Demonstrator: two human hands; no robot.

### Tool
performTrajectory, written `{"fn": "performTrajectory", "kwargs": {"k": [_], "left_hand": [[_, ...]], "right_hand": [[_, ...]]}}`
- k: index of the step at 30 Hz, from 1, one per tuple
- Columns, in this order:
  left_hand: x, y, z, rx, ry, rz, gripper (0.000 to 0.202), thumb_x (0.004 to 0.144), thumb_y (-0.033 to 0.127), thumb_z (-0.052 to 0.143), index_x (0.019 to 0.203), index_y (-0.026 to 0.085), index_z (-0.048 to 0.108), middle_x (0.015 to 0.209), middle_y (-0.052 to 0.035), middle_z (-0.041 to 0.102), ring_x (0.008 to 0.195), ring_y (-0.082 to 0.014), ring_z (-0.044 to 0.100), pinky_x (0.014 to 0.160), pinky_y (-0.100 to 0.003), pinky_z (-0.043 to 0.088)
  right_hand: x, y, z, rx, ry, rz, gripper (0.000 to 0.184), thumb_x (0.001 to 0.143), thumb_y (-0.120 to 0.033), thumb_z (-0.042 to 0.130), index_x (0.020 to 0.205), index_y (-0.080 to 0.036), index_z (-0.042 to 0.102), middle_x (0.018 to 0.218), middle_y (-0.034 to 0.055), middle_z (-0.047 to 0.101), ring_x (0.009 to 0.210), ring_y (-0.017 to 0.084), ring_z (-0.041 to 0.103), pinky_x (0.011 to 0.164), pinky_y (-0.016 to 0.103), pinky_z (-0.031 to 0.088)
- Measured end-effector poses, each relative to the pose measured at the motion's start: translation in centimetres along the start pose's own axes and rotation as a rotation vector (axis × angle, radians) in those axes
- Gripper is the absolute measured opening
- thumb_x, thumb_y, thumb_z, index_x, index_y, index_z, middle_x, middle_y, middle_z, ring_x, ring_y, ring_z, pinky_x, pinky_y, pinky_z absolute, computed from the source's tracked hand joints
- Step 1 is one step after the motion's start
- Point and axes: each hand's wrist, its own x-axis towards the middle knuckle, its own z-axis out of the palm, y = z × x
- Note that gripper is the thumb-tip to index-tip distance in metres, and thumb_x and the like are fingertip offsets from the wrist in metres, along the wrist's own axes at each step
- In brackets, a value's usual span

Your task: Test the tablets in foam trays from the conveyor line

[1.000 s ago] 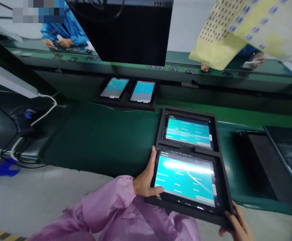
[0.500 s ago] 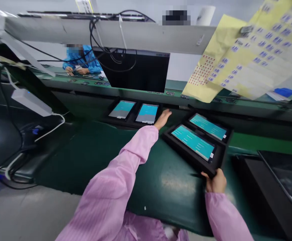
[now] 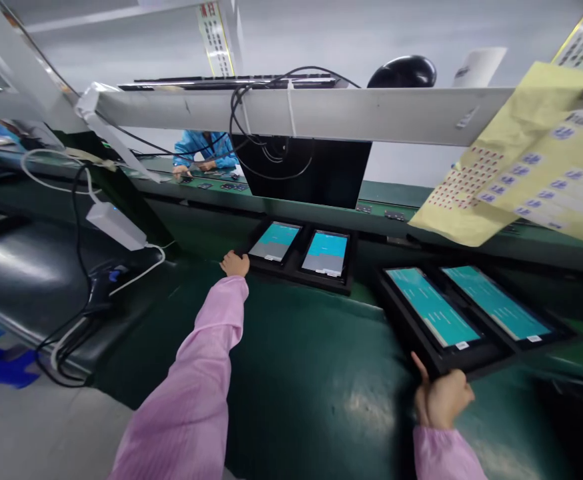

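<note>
My left hand [image 3: 235, 264] has its fingers bent against the near left corner of a black tray [image 3: 296, 272]. In that tray lie two tablets with lit blue and grey screens, a left one [image 3: 275, 241] and a right one [image 3: 325, 253]. On the right, my right hand [image 3: 441, 398] is closed at the near corner of a second black tray [image 3: 496, 363], its thumb along the side. This tray sits at an angle and carries two tablets with teal screens, one nearer [image 3: 431, 307] and one farther right [image 3: 494, 303].
A dark monitor [image 3: 306, 170] stands behind the trays under a grey beam [image 3: 371, 117] with hanging cables. Yellow sheets [image 3: 506, 167] hang at the right. On the left are a white adapter [image 3: 116, 225] and a dark handheld device [image 3: 102, 290]. A person in blue [image 3: 205, 150] sits opposite.
My left hand has gone from between the trays to the left tray's near left corner. The right tray has turned and shifted right, my right hand still at its corner. The view has swung.
</note>
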Motion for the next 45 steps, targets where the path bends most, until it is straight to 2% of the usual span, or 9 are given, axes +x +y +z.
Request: {"fn": "performTrajectory", "kwargs": {"k": [4, 7, 14, 19, 24, 33, 39, 42, 45], "left_hand": [[1.0, -0.9, 1.7, 0.086, 0.001, 0.084, 0.038, 0.094, 0.029, 0.059, 0.129, 0.015, 0.055, 0.134, -0.0118, 0.056, 0.127, -0.0288, 0.051, 0.110, -0.056, 0.037], [1.1, -1.7, 2.2, 0.115, -0.008, 0.169, 0.039, 0.092, 0.017, 0.051, 0.131, 0.010, 0.054, 0.131, -0.0173, 0.058, 0.128, -0.0307, 0.050, 0.113, -0.052, 0.031], [1.2, -2.4, 2.3, 0.136, -0.047, 0.289, 0.045, 0.086, 0.016, 0.041, 0.127, 0.003, 0.055, 0.123, -0.0241, 0.060, 0.120, -0.0365, 0.054, 0.107, -0.049, 0.033], [1.2, -2.4, 2.4, 0.146, -0.072, 0.327, 0.045, 0.087, 0.016, 0.040, 0.126, 0.003, 0.057, 0.121, -0.0247, 0.061, 0.119, -0.0366, 0.055, 0.105, -0.049, 0.035], [1.0, -2.3, 2.2, 0.170, -0.091, 0.356, 0.039, 0.091, 0.017, 0.045, 0.126, 0.007, 0.059, 0.121, -0.0204, 0.062, 0.118, -0.0325, 0.056, 0.104, -0.048, 0.039], [1.3, 1.1, -0.2, 0.263, -0.202, 0.340, 0.029, 0.094, 0.037, 0.062, 0.111, 0.014, 0.063, 0.112, -0.0078, 0.066, 0.101, -0.0209, 0.065, 0.091, -0.044, 0.054], [-1.0, 2.8, -7.2, 0.274, -0.154, 0.462, 0.028, 0.088, 0.020, 0.047, 0.098, 0.013, 0.072, 0.112, -0.0144, 0.070, 0.108, -0.0314, 0.065, 0.097, -0.043, 0.049], [-5.9, -2.3, -11.7, 0.289, -0.174, 0.495, 0.033, 0.083, 0.026, 0.041, 0.094, 0.017, 0.071, 0.109, -0.0116, 0.072, 0.105, -0.0347, 0.066, 0.094, -0.046, 0.050], [-13.0, -11.0, -15.3, 0.228, -0.211, 0.474, 0.029, 0.078, 0.035, 0.042, 0.092, 0.024, 0.066, 0.097, -0.0071, 0.073, 0.090, -0.0340, 0.070, 0.085, -0.049, 0.054]], "right_hand": [[0.6, -1.8, 6.0, 0.063, -0.084, 0.121, 0.033, 0.087, -0.031, 0.038, 0.117, -0.029, 0.024, 0.141, 0.0107, 0.038, 0.120, 0.019, 0.056, 0.078, 0.043, 0.067], [1.1, -3.2, 8.6, 0.000, -0.263, 0.205, 0.027, 0.094, -0.027, 0.031, 0.120, -0.024, 0.029, 0.130, 0.0114, 0.052, 0.111, 0.016, 0.063, 0.081, 0.036, 0.065], [6.8, -8.4, 8.3, -0.412, -0.725, 0.332, 0.041, 0.099, -0.040, 0.047, 0.093, -0.003, 0.062, 0.074, 0.0208, 0.070, 0.063, 0.023, 0.071, 0.068, 0.035, 0.062], [6.8, -9.0, 8.1, -0.812, -0.698, 0.144, 0.042, 0.099, -0.039, 0.048, 0.093, -0.002, 0.068, 0.068, 0.0191, 0.070, 0.069, 0.026, 0.072, 0.069, 0.035, 0.059], [3.4, -8.9, 11.6, -1.055, -0.596, -0.222, 0.040, 0.101, -0.044, 0.045, 0.102, -0.012, 0.069, 0.107, 0.0178, 0.069, 0.109, 0.028, 0.065, 0.097, 0.046, 0.048], [2.6, -10.1, 16.4, -1.175, -0.718, -0.422, 0.030, 0.096, -0.042, 0.060, 0.109, -0.015, 0.063, 0.108, 0.0066, 0.066, 0.093, 0.018, 0.065, 0.084, 0.039, 0.055], [3.2, -13.5, 10.3, -1.150, -0.677, -0.591, 0.026, 0.097, -0.032, 0.047, 0.087, -0.013, 0.062, 0.094, 0.0163, 0.070, 0.094, 0.025, 0.067, 0.078, 0.032, 0.048], [1.4, -11.3, 3.0, -1.146, -0.759, -0.608, 0.025, 0.092, -0.037, 0.046, 0.076, -0.021, 0.055, 0.080, 0.0113, 0.070, 0.080, 0.026, 0.069, 0.067, 0.030, 0.044], [-2.1, -5.9, -4.9, -1.040, -0.780, -0.560, 0.030, 0.087, -0.050, 0.038, 0.082, -0.024, 0.051, 0.059, 0.0050, 0.063, 0.056, 0.027, 0.065, 0.053, 0.032, 0.039]]}}
